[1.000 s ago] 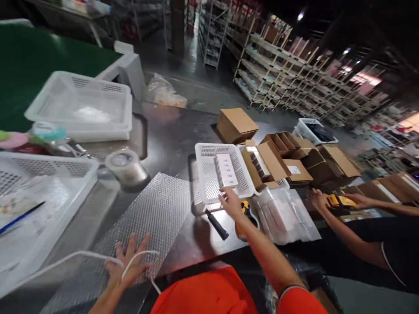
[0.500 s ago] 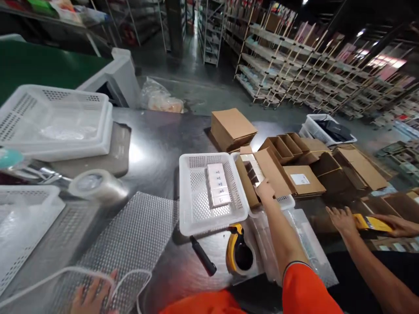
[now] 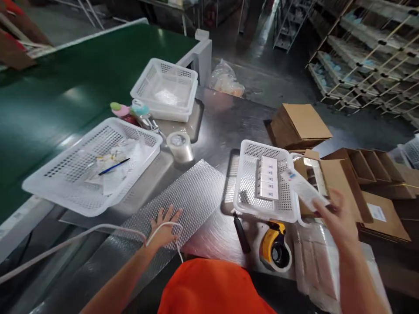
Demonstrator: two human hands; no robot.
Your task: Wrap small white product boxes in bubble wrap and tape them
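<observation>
My left hand (image 3: 165, 229) lies with fingers spread on a sheet of bubble wrap (image 3: 199, 187), a white cord looping over it. My right hand (image 3: 340, 218) grips one end of a long white box (image 3: 306, 189), held tilted over the rim between two baskets. In the white basket (image 3: 238, 179) near the middle lies a row of small white boxes (image 3: 268, 178). Right of it, an open cardboard box (image 3: 340, 181) holds more small boxes. A black-handled tool (image 3: 241, 233) and a yellow tape dispenser (image 3: 273, 246) lie in front of the basket.
At the left, a white basket (image 3: 98, 209) holds plastic bags and a blue pen. Behind it are stacked baskets (image 3: 186, 114) and a tape roll (image 3: 180, 148). Folded cardboard (image 3: 310, 122) and cardboard dividers (image 3: 363, 165) stand right. Plastic-wrapped packs (image 3: 314, 261) lie at the front right.
The view has turned left. My right hand has come out of the cardboard box holding the long white box. My left hand now lies further up the bubble wrap.
</observation>
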